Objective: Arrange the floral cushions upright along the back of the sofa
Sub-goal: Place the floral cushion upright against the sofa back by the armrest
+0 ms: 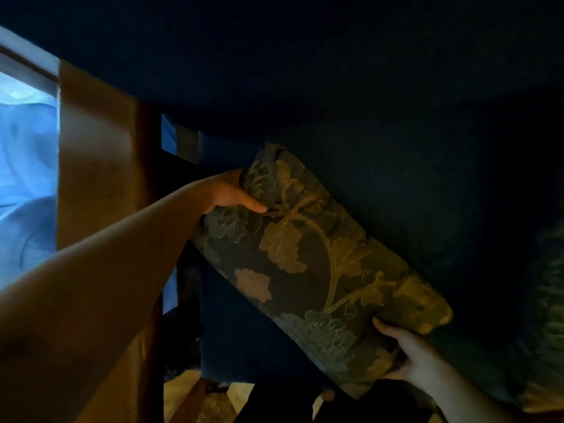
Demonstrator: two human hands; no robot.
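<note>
A dark floral cushion (pixel 311 264) with gold leaves and pale blooms hangs tilted in mid-frame, against the dark blue sofa (pixel 381 132). My left hand (pixel 229 192) pinches its upper left corner, thumb on the front face. Its lower right edge is gripped from below by my right hand (pixel 418 358). A second floral cushion (pixel 549 315) shows partly at the right edge, blurred and cut off by the frame.
A brown curtain (pixel 94 154) hangs at the left beside a bright blue window (pixel 27 178). Wooden floor (pixel 183 392) shows at the bottom. The room is very dark.
</note>
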